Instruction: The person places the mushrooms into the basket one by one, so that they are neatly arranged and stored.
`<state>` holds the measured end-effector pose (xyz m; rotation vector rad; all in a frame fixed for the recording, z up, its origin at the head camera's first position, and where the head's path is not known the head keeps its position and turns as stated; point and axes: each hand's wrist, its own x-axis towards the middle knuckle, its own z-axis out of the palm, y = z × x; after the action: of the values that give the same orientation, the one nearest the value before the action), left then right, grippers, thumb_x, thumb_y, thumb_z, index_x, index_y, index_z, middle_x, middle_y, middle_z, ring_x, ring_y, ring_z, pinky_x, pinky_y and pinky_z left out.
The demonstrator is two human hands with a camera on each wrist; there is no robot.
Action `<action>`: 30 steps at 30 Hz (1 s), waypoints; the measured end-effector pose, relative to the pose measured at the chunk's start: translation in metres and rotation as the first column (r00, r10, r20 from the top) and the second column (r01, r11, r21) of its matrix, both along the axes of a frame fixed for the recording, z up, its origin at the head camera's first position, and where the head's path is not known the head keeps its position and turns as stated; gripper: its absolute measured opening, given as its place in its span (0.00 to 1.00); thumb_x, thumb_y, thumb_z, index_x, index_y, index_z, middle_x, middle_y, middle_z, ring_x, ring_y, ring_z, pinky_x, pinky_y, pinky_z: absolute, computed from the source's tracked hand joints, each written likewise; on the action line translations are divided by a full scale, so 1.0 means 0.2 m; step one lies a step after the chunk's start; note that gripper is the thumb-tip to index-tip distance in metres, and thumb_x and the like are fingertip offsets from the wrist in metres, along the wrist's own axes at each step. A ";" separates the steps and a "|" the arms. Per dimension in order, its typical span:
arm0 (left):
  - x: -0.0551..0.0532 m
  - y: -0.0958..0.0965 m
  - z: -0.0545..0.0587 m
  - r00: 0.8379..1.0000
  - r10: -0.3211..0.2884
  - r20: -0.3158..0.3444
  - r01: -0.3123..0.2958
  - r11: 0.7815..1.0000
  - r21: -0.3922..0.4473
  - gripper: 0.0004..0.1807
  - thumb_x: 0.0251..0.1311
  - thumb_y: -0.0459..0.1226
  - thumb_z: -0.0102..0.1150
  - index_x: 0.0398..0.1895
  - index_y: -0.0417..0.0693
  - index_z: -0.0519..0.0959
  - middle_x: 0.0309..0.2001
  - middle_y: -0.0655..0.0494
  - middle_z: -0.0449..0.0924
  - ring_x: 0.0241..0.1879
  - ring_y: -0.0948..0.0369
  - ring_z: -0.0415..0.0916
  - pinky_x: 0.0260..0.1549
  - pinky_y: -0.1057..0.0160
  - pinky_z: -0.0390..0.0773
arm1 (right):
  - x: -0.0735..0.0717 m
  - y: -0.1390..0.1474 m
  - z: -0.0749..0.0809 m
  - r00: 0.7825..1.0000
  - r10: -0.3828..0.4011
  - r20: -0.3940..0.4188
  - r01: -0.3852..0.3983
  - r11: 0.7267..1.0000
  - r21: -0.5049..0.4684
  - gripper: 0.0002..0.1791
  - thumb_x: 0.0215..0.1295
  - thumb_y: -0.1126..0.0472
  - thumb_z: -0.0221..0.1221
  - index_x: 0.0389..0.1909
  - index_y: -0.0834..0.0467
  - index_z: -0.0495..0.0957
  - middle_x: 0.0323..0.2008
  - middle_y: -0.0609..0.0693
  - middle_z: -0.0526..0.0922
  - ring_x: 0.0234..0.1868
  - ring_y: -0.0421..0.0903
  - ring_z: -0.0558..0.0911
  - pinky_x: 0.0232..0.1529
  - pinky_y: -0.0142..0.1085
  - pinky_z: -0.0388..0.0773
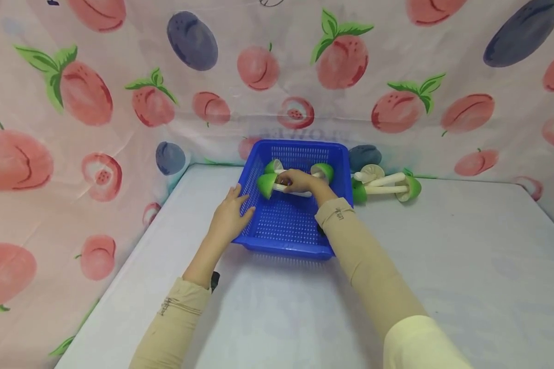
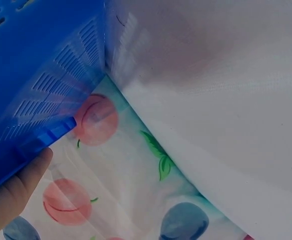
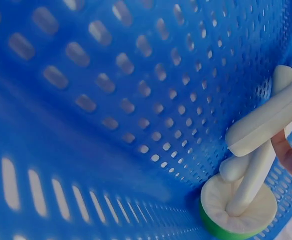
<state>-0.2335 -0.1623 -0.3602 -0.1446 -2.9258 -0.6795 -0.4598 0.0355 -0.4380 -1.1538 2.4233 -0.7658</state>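
A blue plastic basket (image 1: 286,225) with perforated walls stands before me. Inside it, my right hand (image 1: 297,180) grips the white stem of a green-capped toy mushroom (image 1: 266,186); that stem (image 3: 265,120) slants across the right wrist view beside my fingers (image 3: 288,155). Behind the hand, a second toy mushroom (image 1: 273,166) lies in the basket, and another mushroom (image 1: 323,171) rests at its right side, partly behind my wrist. My left hand (image 1: 230,218) touches the basket's left rim with spread, fairly straight fingers; in the left wrist view one finger (image 2: 36,167) lies along the rim's underside.
Several more green-capped mushrooms (image 1: 388,188) lie on the white table (image 1: 466,256) just right of the basket. A fruit-printed cloth (image 1: 258,113) hangs behind the table and along its left side.
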 end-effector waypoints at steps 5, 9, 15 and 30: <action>-0.01 0.00 0.01 1.000 -0.007 -0.001 0.007 1.000 -0.003 0.26 0.64 0.43 0.53 0.61 0.36 0.71 0.71 0.38 0.54 0.72 0.45 0.48 0.68 0.45 0.56 | 0.26 -0.02 0.27 0.997 -0.074 0.029 0.070 0.991 0.111 0.16 0.62 0.66 0.59 0.52 0.64 0.75 0.50 0.62 0.80 0.54 0.57 0.77 0.56 0.47 0.75; -0.01 0.00 0.02 1.000 -0.005 -0.001 0.005 1.000 -0.005 0.26 0.64 0.42 0.54 0.60 0.36 0.71 0.71 0.39 0.54 0.72 0.45 0.48 0.68 0.44 0.56 | 0.04 -0.01 0.08 0.999 0.005 -0.046 -0.001 0.997 0.076 0.15 0.59 0.61 0.63 0.47 0.55 0.79 0.44 0.53 0.82 0.47 0.50 0.79 0.49 0.41 0.76; -0.01 -0.01 0.01 1.000 0.012 0.025 -0.012 1.000 -0.001 0.26 0.65 0.43 0.53 0.62 0.37 0.70 0.72 0.40 0.52 0.73 0.46 0.46 0.69 0.45 0.55 | 0.09 -0.05 0.13 0.999 -0.021 -0.050 0.029 0.986 0.164 0.16 0.57 0.66 0.62 0.48 0.61 0.79 0.41 0.57 0.82 0.43 0.51 0.77 0.49 0.44 0.75; 0.00 0.00 0.01 0.999 0.014 0.030 -0.014 1.000 -0.001 0.26 0.65 0.43 0.53 0.61 0.38 0.71 0.72 0.40 0.53 0.73 0.46 0.47 0.68 0.44 0.57 | 0.32 -0.05 0.29 0.991 -0.108 -0.081 0.120 0.980 0.158 0.18 0.59 0.70 0.58 0.51 0.62 0.77 0.45 0.62 0.82 0.48 0.55 0.79 0.53 0.44 0.75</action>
<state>-0.2339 -0.1631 -0.3581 -0.1147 -2.9530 -0.6843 -0.3967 0.0254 -0.3801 -1.0032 2.5759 -0.5545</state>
